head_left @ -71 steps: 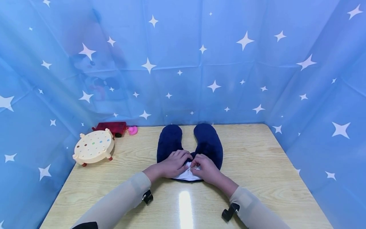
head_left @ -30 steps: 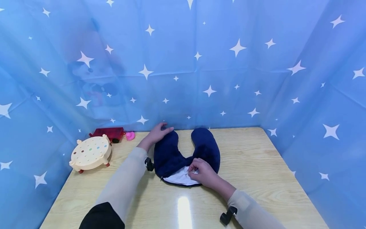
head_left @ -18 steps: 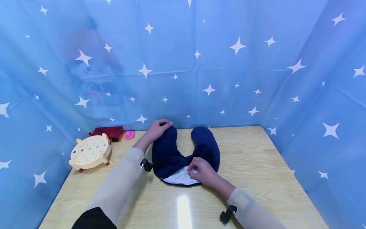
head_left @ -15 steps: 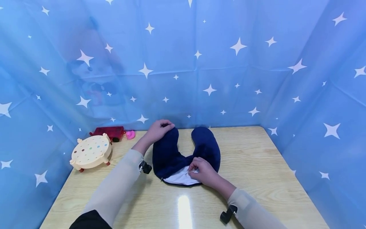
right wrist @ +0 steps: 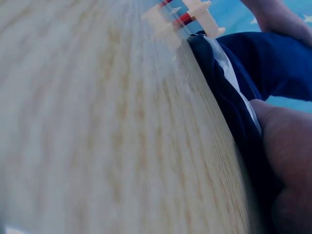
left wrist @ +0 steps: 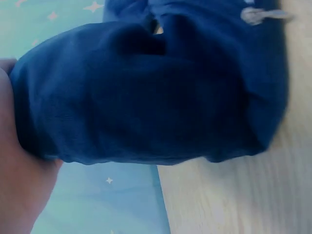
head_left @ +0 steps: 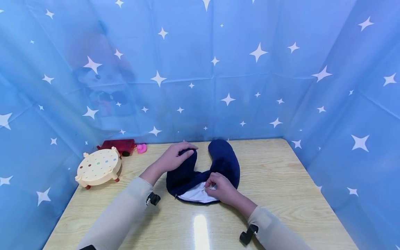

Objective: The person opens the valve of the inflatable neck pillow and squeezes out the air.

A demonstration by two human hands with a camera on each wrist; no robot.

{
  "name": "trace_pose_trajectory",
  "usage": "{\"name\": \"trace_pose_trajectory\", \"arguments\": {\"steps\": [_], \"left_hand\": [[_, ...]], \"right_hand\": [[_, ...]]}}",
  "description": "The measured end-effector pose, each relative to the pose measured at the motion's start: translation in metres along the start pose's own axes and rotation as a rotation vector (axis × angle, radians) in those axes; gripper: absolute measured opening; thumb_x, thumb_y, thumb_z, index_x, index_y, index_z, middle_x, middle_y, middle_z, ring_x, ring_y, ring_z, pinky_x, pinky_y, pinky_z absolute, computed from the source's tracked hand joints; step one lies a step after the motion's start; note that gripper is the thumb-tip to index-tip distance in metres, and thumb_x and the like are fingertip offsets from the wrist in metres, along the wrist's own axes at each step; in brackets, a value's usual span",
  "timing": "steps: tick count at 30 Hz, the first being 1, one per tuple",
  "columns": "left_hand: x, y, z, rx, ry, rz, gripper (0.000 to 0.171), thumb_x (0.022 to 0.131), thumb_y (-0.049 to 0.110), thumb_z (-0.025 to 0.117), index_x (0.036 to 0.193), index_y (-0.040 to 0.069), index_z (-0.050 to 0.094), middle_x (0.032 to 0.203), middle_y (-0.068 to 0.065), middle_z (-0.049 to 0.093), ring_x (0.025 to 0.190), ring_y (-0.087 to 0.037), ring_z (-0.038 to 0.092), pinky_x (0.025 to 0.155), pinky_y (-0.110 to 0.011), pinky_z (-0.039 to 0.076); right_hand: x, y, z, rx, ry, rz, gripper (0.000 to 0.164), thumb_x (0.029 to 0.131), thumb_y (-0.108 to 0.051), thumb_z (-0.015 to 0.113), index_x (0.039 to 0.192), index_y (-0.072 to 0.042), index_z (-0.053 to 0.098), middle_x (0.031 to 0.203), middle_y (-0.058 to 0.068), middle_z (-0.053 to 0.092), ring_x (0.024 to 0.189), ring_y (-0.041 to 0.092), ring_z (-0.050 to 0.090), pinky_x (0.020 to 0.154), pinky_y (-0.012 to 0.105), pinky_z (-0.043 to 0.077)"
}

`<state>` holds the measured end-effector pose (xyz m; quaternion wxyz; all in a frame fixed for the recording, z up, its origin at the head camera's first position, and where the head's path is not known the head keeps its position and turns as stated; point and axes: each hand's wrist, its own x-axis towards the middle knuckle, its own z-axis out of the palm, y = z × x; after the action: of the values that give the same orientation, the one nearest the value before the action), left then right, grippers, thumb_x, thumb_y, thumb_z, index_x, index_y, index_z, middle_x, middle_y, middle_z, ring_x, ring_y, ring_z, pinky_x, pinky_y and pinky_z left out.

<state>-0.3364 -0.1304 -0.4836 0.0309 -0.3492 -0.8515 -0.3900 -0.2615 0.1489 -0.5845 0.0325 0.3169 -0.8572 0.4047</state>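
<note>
A navy U-shaped neck pillow (head_left: 226,156) lies on the table, its ends toward the curtain. Along its near edge the cover is unzipped, baring white inner fabric (head_left: 193,195). My left hand (head_left: 173,156) grips the end of the pillow's left arm, which is lifted and bent toward me; the left wrist view shows this raised end filling much of the frame, with the palm at its tip. At the opening, my right hand (head_left: 222,187) pinches the white fabric between thumb and fingers. In the right wrist view the thumb (right wrist: 273,117) sits right at the white strip.
On the left stands a cream round pegboard stool (head_left: 98,166) with red-tipped feet. Behind it are a red translucent box-like toy (head_left: 120,145) and a pink toy duck (head_left: 142,148). A blue starry curtain (head_left: 203,69) surrounds the wooden table (head_left: 275,180).
My left hand left the opening, went to the far end of the pillow's left arm, took hold and drew it up toward me. The right hand has stayed at the white fabric.
</note>
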Motion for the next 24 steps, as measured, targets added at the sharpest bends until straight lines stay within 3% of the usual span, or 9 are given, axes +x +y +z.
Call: {"name": "trace_pose_trajectory", "arguments": {"steps": [5,13,24], "left_hand": [[-0.016,0.003,0.008,0.106,0.008,0.078,0.032,0.109,0.036,0.071,0.137,0.021,0.075,0.142,-0.001,0.069,0.135,-0.023,0.063,0.116,-0.051,0.048],[-0.033,0.001,0.018,0.148,-0.004,0.059,0.042,0.101,0.04,0.082,0.138,0.023,0.072,0.143,0.003,0.065,0.136,-0.023,0.06,0.115,-0.052,0.049],[-0.048,-0.004,0.037,0.21,-0.121,0.053,0.071,0.092,0.05,0.089,0.151,0.019,0.064,0.154,0.001,0.058,0.144,-0.021,0.053,0.12,-0.049,0.046]], "right_hand": [[0.0,0.0,0.002,0.004,0.01,-0.023,0.01,0.087,-0.007,0.085,0.09,-0.013,0.078,0.087,-0.009,0.062,0.086,0.007,0.058,0.078,0.026,0.052],[-0.001,0.0,0.003,-0.004,-0.002,-0.011,0.011,0.088,-0.006,0.086,0.09,-0.014,0.078,0.087,-0.01,0.062,0.087,0.007,0.057,0.079,0.027,0.052],[0.0,-0.002,0.0,-0.005,-0.014,0.013,0.014,0.09,-0.008,0.087,0.09,-0.017,0.076,0.087,-0.01,0.061,0.088,0.009,0.058,0.08,0.028,0.051]]}}
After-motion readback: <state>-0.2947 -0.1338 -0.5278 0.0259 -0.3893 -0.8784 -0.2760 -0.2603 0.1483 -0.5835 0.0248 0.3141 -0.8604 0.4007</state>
